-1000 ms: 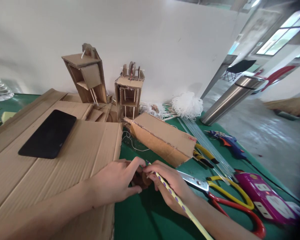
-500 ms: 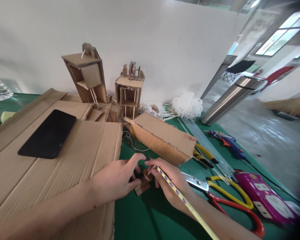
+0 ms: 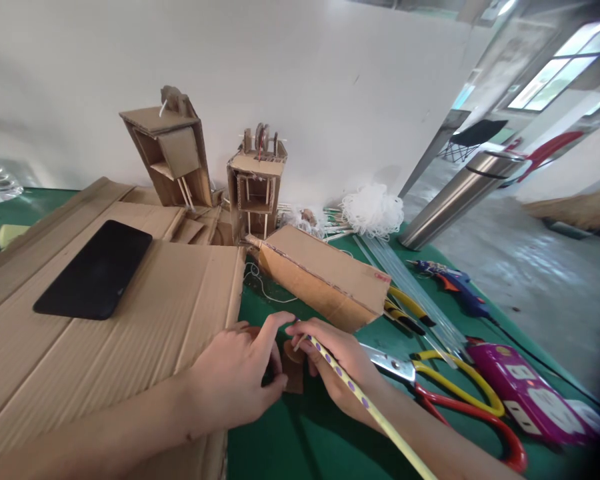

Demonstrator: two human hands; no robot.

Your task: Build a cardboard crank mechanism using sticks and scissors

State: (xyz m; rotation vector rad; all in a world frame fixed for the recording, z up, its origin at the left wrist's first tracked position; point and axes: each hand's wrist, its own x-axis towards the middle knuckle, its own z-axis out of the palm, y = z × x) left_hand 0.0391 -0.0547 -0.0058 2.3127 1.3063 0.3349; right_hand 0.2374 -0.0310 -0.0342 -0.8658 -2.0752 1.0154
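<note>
Both my hands meet over the green table [image 3: 300, 440] near its front. My left hand [image 3: 240, 377] curls its fingers round a small brown cardboard piece [image 3: 294, 375] and holds it on the table. My right hand [image 3: 337, 363] grips a yellow pencil with purple dots [image 3: 360, 400], its tip resting at the top of that small piece. A folded cardboard box [image 3: 325, 277] lies just behind the hands.
A large cardboard sheet [image 3: 105, 320] with a black phone [image 3: 94, 270] covers the left. Two cardboard models [image 3: 173, 150] [image 3: 255, 183] stand by the white wall. To the right lie red-handled scissors [image 3: 455, 400], a glue gun [image 3: 453, 283], clear glue sticks [image 3: 410, 293], a purple power strip [image 3: 530, 400] and white string [image 3: 373, 210].
The small cardboard piece has turned in my left hand's fingers, from lying flat to standing more upright. Both hands stayed in nearly the same place, the pencil tip still at the piece.
</note>
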